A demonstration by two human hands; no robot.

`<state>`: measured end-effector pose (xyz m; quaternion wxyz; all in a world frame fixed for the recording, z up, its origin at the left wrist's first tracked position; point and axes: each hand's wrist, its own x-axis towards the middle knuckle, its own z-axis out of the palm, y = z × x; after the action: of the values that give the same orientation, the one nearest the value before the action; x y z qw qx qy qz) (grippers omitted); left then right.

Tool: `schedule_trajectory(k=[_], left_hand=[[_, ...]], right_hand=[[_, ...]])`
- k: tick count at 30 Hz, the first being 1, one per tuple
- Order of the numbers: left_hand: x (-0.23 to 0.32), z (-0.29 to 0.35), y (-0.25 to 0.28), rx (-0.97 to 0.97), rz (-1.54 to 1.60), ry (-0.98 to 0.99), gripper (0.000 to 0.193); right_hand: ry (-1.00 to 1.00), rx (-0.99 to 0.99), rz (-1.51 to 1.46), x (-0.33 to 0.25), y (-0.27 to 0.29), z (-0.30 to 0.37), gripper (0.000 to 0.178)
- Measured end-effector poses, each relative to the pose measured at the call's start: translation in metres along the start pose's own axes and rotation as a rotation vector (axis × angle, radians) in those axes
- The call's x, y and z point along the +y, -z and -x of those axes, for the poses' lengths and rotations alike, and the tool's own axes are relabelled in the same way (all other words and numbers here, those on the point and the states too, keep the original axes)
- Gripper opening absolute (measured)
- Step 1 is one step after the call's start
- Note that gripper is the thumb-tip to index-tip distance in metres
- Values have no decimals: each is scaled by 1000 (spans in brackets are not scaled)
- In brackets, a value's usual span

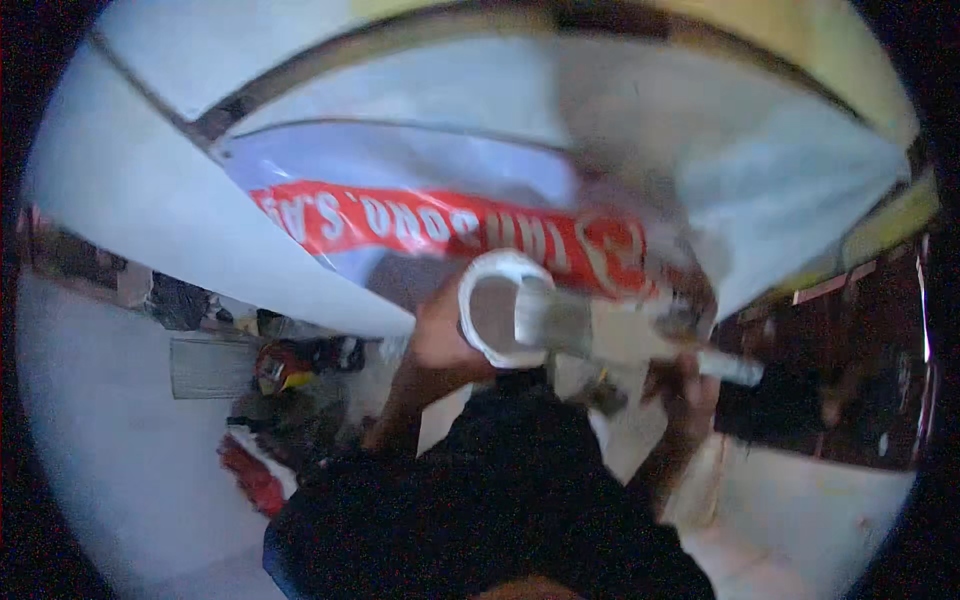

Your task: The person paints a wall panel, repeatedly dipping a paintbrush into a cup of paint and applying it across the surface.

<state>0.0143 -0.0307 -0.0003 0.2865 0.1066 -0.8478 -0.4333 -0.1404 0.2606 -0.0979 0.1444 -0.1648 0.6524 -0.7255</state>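
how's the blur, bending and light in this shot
Head view: brush and right hand smeared, likely by motion, while the cup looks somewhat crisper; head view: the dark strip up top bows into an arc; head view: dim, grainy light, black corners.

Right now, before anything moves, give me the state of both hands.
Left hand: closed around a white-rimmed container.
Right hand: closed on what looks like a flat brush, blurred.

I stood in dim light, broad white surfaces point(130, 190) to the left, dark reddish-brown panels point(870, 370) to the right.
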Motion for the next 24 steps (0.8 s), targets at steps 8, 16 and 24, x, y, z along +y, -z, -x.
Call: schedule_trajectory(k=[8,16,24], left_hand=[[11,7,30,7,229,42,66],[16,-8,77,93,237,22,67],[32,-55,120,94,181,-99,63]], right_hand=[[320,-290,388,-92,-33,-27,35],[765,-485,389,-162,-103,-49,34],[747,-437,332,-195,-114,-91,35]])
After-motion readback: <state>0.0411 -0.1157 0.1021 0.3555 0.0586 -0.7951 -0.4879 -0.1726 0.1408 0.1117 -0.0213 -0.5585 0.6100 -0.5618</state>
